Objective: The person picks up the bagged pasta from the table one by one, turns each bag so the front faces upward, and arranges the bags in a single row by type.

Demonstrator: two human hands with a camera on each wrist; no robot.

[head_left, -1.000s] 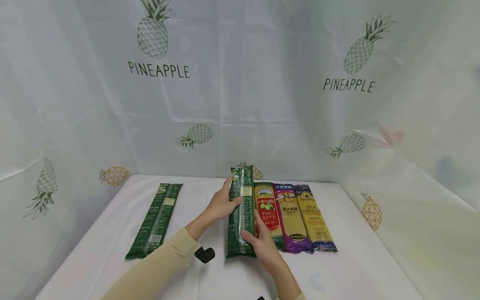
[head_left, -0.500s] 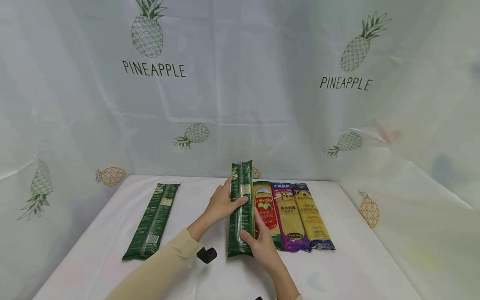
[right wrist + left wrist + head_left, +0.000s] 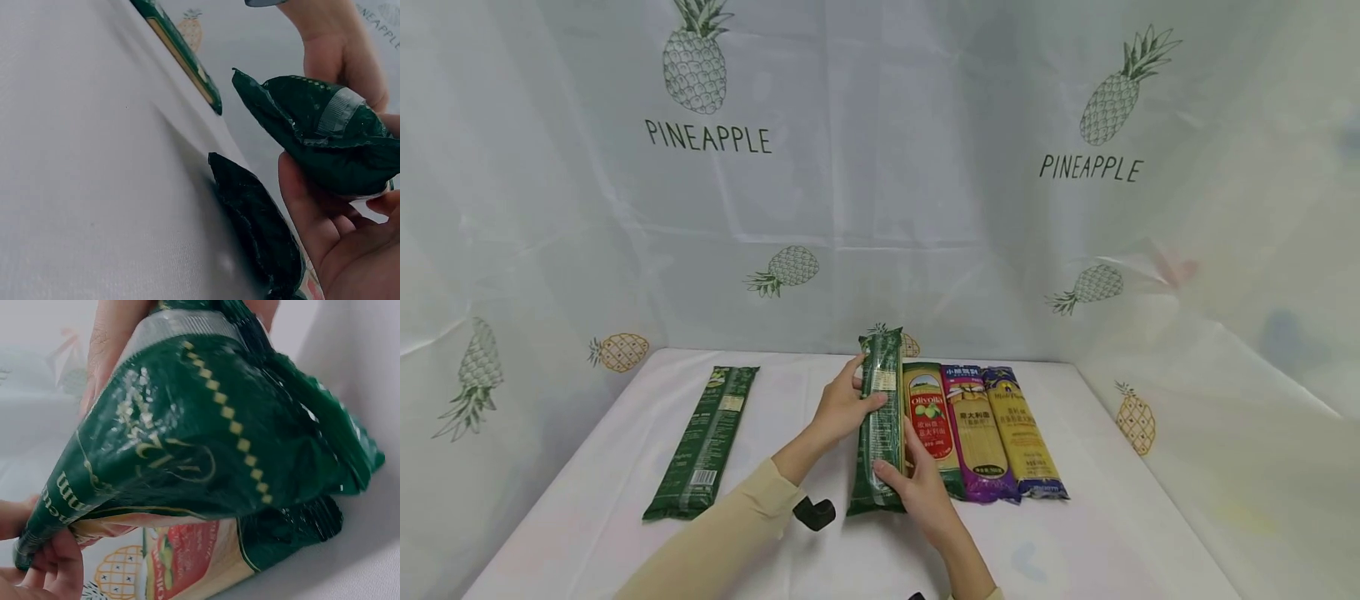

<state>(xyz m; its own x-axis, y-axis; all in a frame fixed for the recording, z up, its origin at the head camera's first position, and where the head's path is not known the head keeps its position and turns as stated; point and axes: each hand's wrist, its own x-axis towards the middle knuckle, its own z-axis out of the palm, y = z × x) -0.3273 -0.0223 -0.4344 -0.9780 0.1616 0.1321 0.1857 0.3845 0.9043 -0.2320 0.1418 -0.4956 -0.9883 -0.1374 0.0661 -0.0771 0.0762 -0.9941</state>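
A green spaghetti packet (image 3: 880,425), its printed back facing up, is held by both hands above the table. My left hand (image 3: 842,408) grips the upper part, thumb across the front. Lower down, my right hand (image 3: 925,487) holds the right edge with its thumb on the face. In the right wrist view the packet (image 3: 331,137) hangs apart from the tabletop, its crimped end toward the camera. Just right of it lies an Olivoila spaghetti packet (image 3: 931,412) with a red label, partly covered by the right hand.
Beside the Olivoila packet lie a purple-and-yellow spaghetti packet (image 3: 981,437) and a yellow-and-blue one (image 3: 1024,437). Another green packet (image 3: 706,446) lies back-up at the left of the white-covered table (image 3: 1075,550). A pineapple-printed curtain (image 3: 925,167) hangs behind.
The held packet's top end rose slightly, then came down a little and left. Both hands stay on it with nearly the same hold. The other packets lie unmoved.
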